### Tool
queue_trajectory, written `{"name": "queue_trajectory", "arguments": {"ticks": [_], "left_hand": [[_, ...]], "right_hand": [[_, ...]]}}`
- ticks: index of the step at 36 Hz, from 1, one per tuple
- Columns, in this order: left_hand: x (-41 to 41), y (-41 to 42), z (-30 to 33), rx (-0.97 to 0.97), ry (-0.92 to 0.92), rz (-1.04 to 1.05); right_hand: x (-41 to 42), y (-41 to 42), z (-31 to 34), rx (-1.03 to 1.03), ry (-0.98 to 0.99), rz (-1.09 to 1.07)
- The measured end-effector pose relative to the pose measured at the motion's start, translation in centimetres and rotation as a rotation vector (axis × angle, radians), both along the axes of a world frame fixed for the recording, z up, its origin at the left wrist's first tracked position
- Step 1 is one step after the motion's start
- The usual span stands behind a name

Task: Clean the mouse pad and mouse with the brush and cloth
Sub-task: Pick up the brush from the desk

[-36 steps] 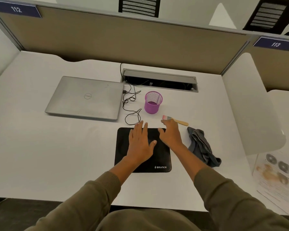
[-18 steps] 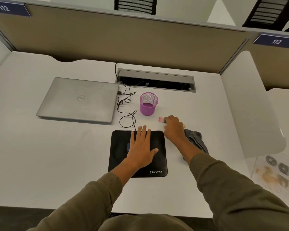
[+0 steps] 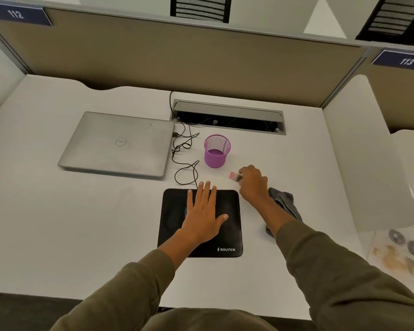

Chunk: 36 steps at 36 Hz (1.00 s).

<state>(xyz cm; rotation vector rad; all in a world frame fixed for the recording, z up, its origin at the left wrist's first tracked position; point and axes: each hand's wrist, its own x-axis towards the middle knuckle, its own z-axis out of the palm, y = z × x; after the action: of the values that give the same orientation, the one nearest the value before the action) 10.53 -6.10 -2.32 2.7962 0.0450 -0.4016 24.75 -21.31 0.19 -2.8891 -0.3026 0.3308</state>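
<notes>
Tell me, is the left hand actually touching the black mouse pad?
Touching. The head view shows the left hand lying flat on the mouse pad, fingers straight, with no gap visible beneath the palm.

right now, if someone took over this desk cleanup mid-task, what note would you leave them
Left hand: open, pressed flat on the black mouse pad, holding it down.
Right hand: fingers curled round the brush just beyond the pad's far right corner; only its pink bristle end shows.
Grey cloth: crumpled on the desk right of the pad, partly under the right forearm.
Mouse: not visible; a black cable runs under the left hand.
Done: brush in hand.
Left: brush the pad and mouse, then wipe both with the cloth.
</notes>
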Motion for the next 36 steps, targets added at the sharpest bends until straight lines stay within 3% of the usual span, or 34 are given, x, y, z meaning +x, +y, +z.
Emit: {"name": "queue_trajectory", "arguments": {"ticks": [5, 11, 16, 25, 36], "left_hand": [[0.1, 0.6, 0.5, 0.008, -0.012, -0.013], [0.7, 1.2, 1.3, 0.014, -0.023, -0.015], [1.1, 1.6, 1.8, 0.031, -0.043, -0.016], [0.9, 2.8, 2.3, 0.023, -0.044, 0.013], [-0.1, 5.0, 1.5, 0.018, -0.049, 0.076]], "right_hand": [[1.8, -0.8, 1.3, 0.143, 0.017, -0.053], [5.5, -0.3, 6.2, 0.575, -0.165, -0.283], [7.7, 1.9, 9.7, 0.797, -0.199, -0.269], [6.8, 6.4, 10.2, 0.740, -0.184, -0.095], [5.7, 7.9, 7.9, 0.487, -0.042, -0.031]]}}
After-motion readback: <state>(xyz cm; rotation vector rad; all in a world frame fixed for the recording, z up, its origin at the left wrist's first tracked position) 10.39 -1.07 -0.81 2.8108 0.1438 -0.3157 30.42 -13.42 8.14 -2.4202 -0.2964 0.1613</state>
